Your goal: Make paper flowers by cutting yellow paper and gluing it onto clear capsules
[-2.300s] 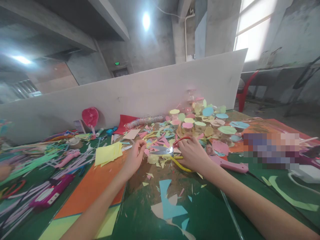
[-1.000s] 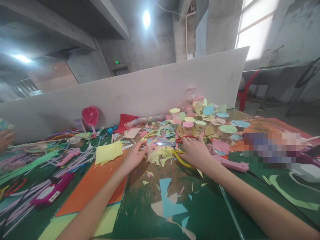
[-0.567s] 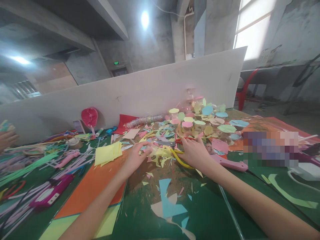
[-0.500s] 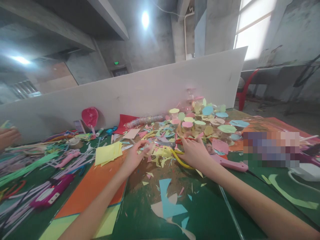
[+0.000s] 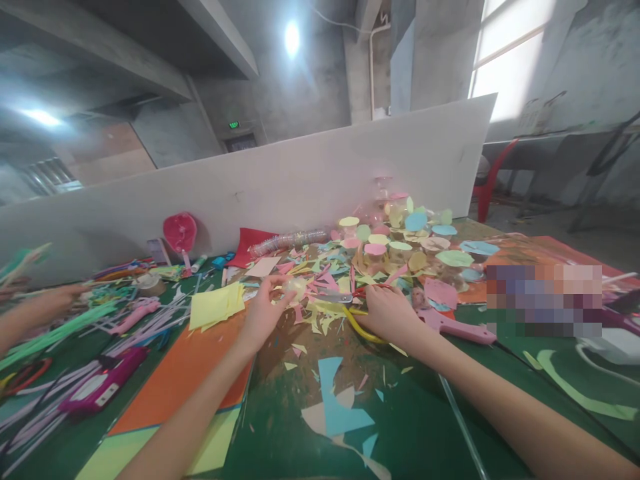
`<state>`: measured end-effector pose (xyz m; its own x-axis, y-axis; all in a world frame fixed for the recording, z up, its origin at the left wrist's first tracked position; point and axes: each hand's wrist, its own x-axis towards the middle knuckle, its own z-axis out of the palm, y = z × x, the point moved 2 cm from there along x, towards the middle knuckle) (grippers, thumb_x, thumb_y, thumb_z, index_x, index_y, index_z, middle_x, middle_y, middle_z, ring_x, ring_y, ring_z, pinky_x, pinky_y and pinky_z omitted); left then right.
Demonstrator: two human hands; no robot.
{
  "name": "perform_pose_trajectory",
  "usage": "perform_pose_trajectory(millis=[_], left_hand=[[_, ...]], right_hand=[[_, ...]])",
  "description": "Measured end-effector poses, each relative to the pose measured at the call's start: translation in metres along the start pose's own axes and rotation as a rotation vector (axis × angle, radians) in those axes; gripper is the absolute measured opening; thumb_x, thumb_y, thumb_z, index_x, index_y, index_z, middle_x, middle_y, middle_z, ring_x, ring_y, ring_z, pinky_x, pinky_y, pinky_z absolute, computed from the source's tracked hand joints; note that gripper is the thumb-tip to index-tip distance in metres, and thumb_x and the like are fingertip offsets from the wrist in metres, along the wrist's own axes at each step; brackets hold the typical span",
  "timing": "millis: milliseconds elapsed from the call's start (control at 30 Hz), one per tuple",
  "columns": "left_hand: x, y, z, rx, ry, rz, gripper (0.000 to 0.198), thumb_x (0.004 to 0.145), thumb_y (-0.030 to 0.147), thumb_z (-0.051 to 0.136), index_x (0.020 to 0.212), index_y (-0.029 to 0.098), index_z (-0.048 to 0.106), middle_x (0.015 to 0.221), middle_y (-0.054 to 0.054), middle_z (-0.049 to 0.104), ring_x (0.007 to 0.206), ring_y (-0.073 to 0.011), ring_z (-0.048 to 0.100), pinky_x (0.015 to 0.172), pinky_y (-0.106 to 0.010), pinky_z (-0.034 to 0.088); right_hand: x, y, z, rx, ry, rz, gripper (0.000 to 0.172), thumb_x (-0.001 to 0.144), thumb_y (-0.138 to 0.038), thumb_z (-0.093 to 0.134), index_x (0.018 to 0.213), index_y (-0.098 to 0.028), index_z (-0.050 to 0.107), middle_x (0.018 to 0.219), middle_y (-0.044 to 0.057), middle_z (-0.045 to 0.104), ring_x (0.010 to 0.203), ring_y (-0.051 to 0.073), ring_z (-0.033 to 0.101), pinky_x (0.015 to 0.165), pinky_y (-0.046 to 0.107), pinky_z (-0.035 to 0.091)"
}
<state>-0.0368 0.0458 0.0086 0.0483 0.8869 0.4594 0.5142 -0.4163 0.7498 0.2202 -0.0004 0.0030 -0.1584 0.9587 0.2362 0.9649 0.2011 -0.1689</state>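
Left hand (image 5: 265, 319) is raised slightly off the paper pile, its fingers (image 5: 283, 282) clenched in a pinch on a small round pale-yellow paper ball (image 5: 296, 288), which sits just above the scraps. That pinch is the main change: moments ago those fingers were open over the scraps. Right hand (image 5: 390, 317) lies low on the pile, curled beside the red loop handle (image 5: 370, 289) of the steel scissors (image 5: 333, 298); cannot tell if its fingers grip the handle or only rest there. Scissor blades now sit lower and partly among the scraps, and a curved yellow strip (image 5: 357, 328) runs under the right hand. Multicoloured paper scraps (image 5: 320, 319) cover this part of the green surface (image 5: 380, 427). Just left are an orange card sheet (image 5: 180, 380) and a stack of yellow paper (image 5: 215, 307); a pink glue gun (image 5: 453, 331) lies right of the right hand. Further back, clear plastic jars (image 5: 395, 233) carry pastel paper discs. Another person's hand (image 5: 55, 297) has moved in from the far left above green paper strips (image 5: 65, 327). A pink heart-shaped piece (image 5: 180, 231) stands against the white partition board (image 5: 300, 167).
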Motion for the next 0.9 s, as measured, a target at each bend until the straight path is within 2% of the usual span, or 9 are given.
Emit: perform_pose_trajectory(millis=[167, 333, 467, 600, 733, 833, 900], left_hand=[[-0.006, 0.010, -0.002, 0.192, -0.043, 0.089, 0.029, 0.085, 0.043, 0.062, 0.106, 0.025, 0.054, 0.125, -0.006, 0.062, 0.106, -0.0224, 0.062, 0.095, -0.038, 0.045], [-0.010, 0.016, -0.001, 0.299, -0.091, 0.128, 0.029, 0.086, 0.041, 0.061, 0.110, 0.026, 0.054, 0.123, -0.004, 0.063, 0.103, -0.0215, 0.061, 0.091, -0.036, 0.046], [-0.013, 0.020, 0.003, 0.322, -0.127, 0.150, 0.026, 0.087, 0.039, 0.061, 0.108, 0.025, 0.055, 0.120, -0.003, 0.064, 0.101, -0.0205, 0.061, 0.090, -0.034, 0.046], [-0.018, 0.030, 0.009, 0.340, -0.170, 0.218, 0.029, 0.087, 0.040, 0.062, 0.111, 0.025, 0.058, 0.117, -0.003, 0.064, 0.104, -0.0211, 0.060, 0.091, -0.033, 0.046], [-0.025, 0.041, 0.016, 0.314, -0.242, 0.316, 0.032, 0.089, 0.043, 0.060, 0.117, 0.026, 0.058, 0.114, -0.004, 0.064, 0.103, -0.0207, 0.060, 0.091, -0.033, 0.047], [-0.031, 0.045, 0.022, 0.276, -0.302, 0.428, 0.028, 0.090, 0.042, 0.060, 0.112, 0.025, 0.058, 0.111, -0.004, 0.063, 0.106, -0.0211, 0.058, 0.093, -0.034, 0.046], [-0.034, 0.044, 0.025, 0.260, -0.322, 0.453, 0.026, 0.091, 0.042, 0.058, 0.110, 0.025, 0.058, 0.107, -0.004, 0.063, 0.105, -0.0211, 0.058, 0.093, -0.034, 0.046]], right_hand=[[-0.004, -0.005, 0.004, 0.024, -0.021, -0.033, 0.032, 0.083, -0.040, 0.061, 0.098, -0.011, 0.063, 0.099, 0.018, 0.073, 0.099, 0.032, 0.066, 0.091, 0.039, 0.039], [-0.005, -0.005, 0.002, 0.065, -0.004, -0.059, 0.031, 0.083, -0.038, 0.062, 0.100, -0.012, 0.062, 0.101, 0.018, 0.070, 0.099, 0.032, 0.065, 0.081, 0.038, 0.045], [-0.004, -0.005, -0.008, 0.108, 0.079, -0.105, 0.026, 0.092, -0.035, 0.051, 0.105, -0.015, 0.060, 0.107, 0.016, 0.067, 0.101, 0.031, 0.061, 0.080, 0.038, 0.045], [-0.006, -0.013, -0.016, 0.178, 0.155, -0.206, 0.030, 0.098, -0.036, 0.043, 0.116, -0.018, 0.058, 0.116, 0.012, 0.064, 0.104, 0.026, 0.059, 0.084, 0.037, 0.045], [-0.009, -0.024, -0.014, 0.217, 0.240, -0.324, 0.030, 0.099, -0.034, 0.045, 0.121, -0.020, 0.059, 0.123, 0.010, 0.062, 0.112, 0.027, 0.053, 0.096, 0.041, 0.040], [-0.011, -0.028, -0.009, 0.240, 0.296, -0.412, 0.030, 0.099, -0.034, 0.047, 0.124, -0.023, 0.059, 0.121, 0.010, 0.063, 0.109, 0.027, 0.053, 0.096, 0.043, 0.040], [-0.013, -0.030, -0.006, 0.246, 0.320, -0.473, 0.029, 0.098, -0.035, 0.048, 0.123, -0.023, 0.060, 0.117, 0.010, 0.064, 0.108, 0.027, 0.053, 0.095, 0.043, 0.041]])
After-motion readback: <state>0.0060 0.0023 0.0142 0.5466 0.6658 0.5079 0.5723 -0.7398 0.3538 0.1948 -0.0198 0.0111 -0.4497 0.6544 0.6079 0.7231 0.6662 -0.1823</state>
